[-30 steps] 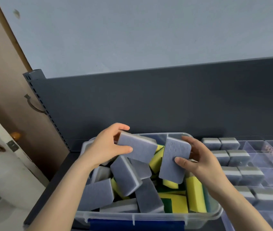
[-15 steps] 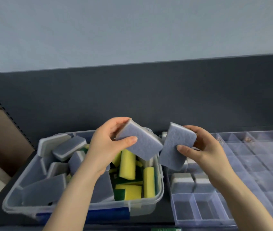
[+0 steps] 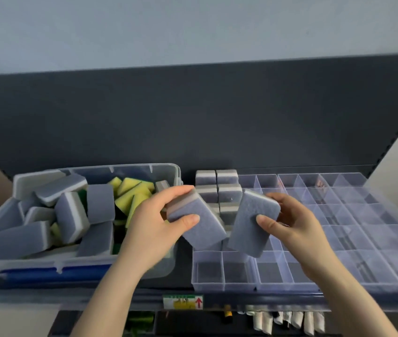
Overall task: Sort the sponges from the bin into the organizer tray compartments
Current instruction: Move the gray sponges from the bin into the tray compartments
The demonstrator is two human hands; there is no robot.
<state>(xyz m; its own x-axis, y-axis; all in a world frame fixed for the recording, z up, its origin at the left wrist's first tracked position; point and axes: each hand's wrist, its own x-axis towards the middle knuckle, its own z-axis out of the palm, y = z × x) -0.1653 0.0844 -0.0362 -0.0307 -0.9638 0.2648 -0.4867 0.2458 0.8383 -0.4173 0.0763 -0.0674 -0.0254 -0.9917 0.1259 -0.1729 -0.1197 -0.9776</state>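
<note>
**spongefan:** Quick check on the hands?

**binwatch:** Busy, both of them. Gripping one grey sponge (image 3: 198, 222) in the left hand (image 3: 159, 229), thumb laid across the broad scrubby face and fingers hooked over the far edge. Pinching a second grey sponge (image 3: 251, 222) in the right hand (image 3: 292, 227) the same way, thumb on the face, fingers tucked behind.

**spongefan:** And whereabouts, those two?

**binwatch:** Up in the air, both tilted, side by side but apart. Roughly over the seam between the clear bin (image 3: 144, 169) and the organizer tray (image 3: 375, 239), hanging above the tray's left-hand compartments.

**spongefan:** Rest of the shelf?

**binwatch:** Bin on the left half of the shelf, near the front edge. Heaped with loose grey sponges (image 3: 71, 215) lying every which way, plus a clump of yellow sponges (image 3: 132, 190) with green backs toward its far right corner. Tray on the right half, just beside the bin, running out toward the right edge. Stored grey sponges (image 3: 217, 177) standing on edge in pairs down the tray's two leftmost columns, starting from the back-left corner. Hard to count past the held ones, tbh. Dark back panel (image 3: 193, 117) behind the lot, and a small label (image 3: 183, 302) with a red arrow stuck on the shelf's front edge.
</note>
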